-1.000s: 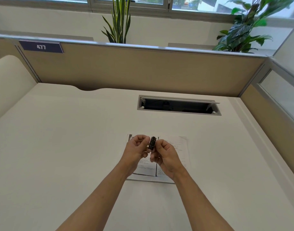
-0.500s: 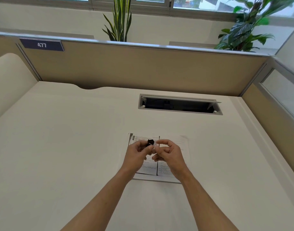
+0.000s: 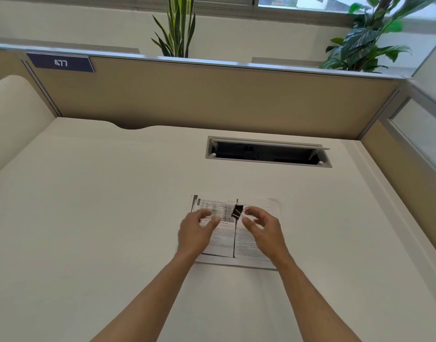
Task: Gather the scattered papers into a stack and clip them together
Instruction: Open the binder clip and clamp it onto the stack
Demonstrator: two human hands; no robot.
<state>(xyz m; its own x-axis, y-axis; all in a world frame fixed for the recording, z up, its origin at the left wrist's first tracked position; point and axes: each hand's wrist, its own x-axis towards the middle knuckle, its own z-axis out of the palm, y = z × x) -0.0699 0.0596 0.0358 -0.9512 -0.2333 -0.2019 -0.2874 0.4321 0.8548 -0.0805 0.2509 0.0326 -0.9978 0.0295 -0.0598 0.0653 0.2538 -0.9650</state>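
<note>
One view, head camera. We list: papers, gathered in a rough stack near the middle of the desk, printed side up, a dark fold line down the centre. Binder clip, black with wire handles, above the far part of the stack; we cannot tell whether it grips any sheets. Left hand: fingers relaxed, off the clip it pinched half a second ago, holding nothing. Right hand: thumb and forefinger curled at a wire handle, contact too blurred to confirm. We judge clipping either just finished or not yet seated. Far side: cable hatch, partition, plants.
</note>
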